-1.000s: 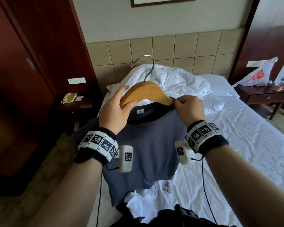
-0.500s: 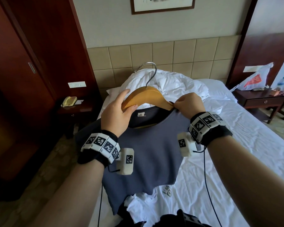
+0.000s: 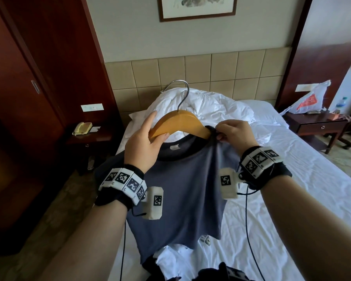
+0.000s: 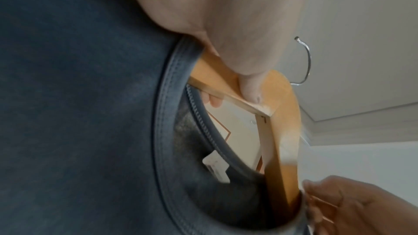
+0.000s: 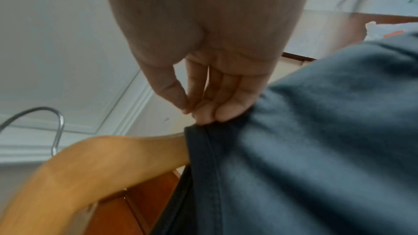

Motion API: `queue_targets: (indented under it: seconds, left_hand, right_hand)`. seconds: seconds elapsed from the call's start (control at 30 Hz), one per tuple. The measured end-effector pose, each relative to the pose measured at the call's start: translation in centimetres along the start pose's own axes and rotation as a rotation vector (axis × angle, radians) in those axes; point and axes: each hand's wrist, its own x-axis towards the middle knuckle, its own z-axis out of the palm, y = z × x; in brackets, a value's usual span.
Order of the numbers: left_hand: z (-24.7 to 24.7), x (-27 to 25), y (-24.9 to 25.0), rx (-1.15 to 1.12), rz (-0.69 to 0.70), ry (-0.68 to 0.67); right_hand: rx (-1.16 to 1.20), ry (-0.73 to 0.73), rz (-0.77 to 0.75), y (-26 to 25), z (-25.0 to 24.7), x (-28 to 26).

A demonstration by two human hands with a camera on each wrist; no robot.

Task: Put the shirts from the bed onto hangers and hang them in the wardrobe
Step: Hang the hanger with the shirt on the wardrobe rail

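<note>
A grey-blue T-shirt with a dark collar hangs in the air over the bed. A wooden hanger with a metal hook sits in its neck opening. My left hand grips the hanger's left arm, thumb on the front. My right hand pinches the shirt's collar at the hanger's right arm; that arm's tip is inside the shirt. White shirts lie on the bed below.
A dark wooden wardrobe stands at the left. A nightstand with a phone is beside the bed's left side. Another nightstand with a plastic bag stands at the right. A crumpled white duvet lies by the headboard.
Both hands have risen slightly with hanger and shirt, and the view has tilted up. The right hand has drawn the collar further over the hanger's right arm.
</note>
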Motion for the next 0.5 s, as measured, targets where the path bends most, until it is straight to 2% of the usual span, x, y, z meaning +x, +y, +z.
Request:
queue_targets:
  seconds: [0.1, 0.17, 0.23, 0.3, 0.4, 0.5]
  left_hand:
    - [0.0, 0.2, -0.3, -0.066, -0.019, 0.004]
    - [0.2, 0.6, -0.3, -0.113, -0.029, -0.009]
    - [0.4, 1.2, 0.0, -0.151, -0.038, -0.039]
    - [0.5, 1.8, 0.4, -0.169, -0.038, -0.066]
    - [0.3, 2.5, 0.8, -0.159, -0.023, -0.119]
    - [-0.4, 2.8, 0.0, -0.083, -0.034, -0.21]
  right_hand:
    - [-0.117, 0.048, -0.073, 0.5, -0.1, -0.7]
    - [-0.167, -0.075, -0.186, 0.1, 0.5, -1.3]
    - [-0.324, -0.202, -0.322, -0.8, 1.7, -1.6]
    - [-0.49, -0.223, -0.396, -1.5, 2.7, -1.6]
    - [-0.442, -0.147, -0.384, -2.4, 3.1, -1.5]
    - [-0.422, -0.129, -0.366, -2.5, 2.7, -1.4]
